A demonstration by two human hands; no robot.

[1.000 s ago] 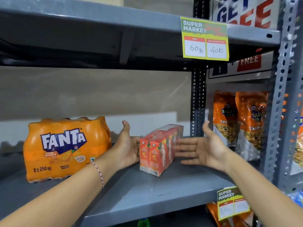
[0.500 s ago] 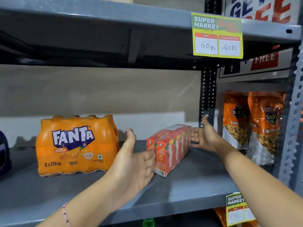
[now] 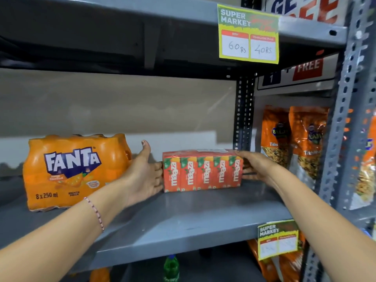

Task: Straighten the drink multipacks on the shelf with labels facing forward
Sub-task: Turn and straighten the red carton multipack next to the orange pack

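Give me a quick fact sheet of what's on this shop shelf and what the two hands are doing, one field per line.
Shelf: grey metal shelf
Left item: Fanta multipack, label facing forward
Middle item: Maaza carton pack, five labels facing forward
Left hand: open, fingertips against the carton pack's left end
Right hand: open, fingers against its right end
Gap: the two packs stand apart
Top tag: price tag reading 60 Rs and 40 Rs
Beyond the upright: orange snack bags

Glossy plastic wrap is shining on my Fanta pack (image 3: 75, 171) and Maaza cartons (image 3: 202, 171), sitting on the matt painted-metal shelf (image 3: 183, 218).
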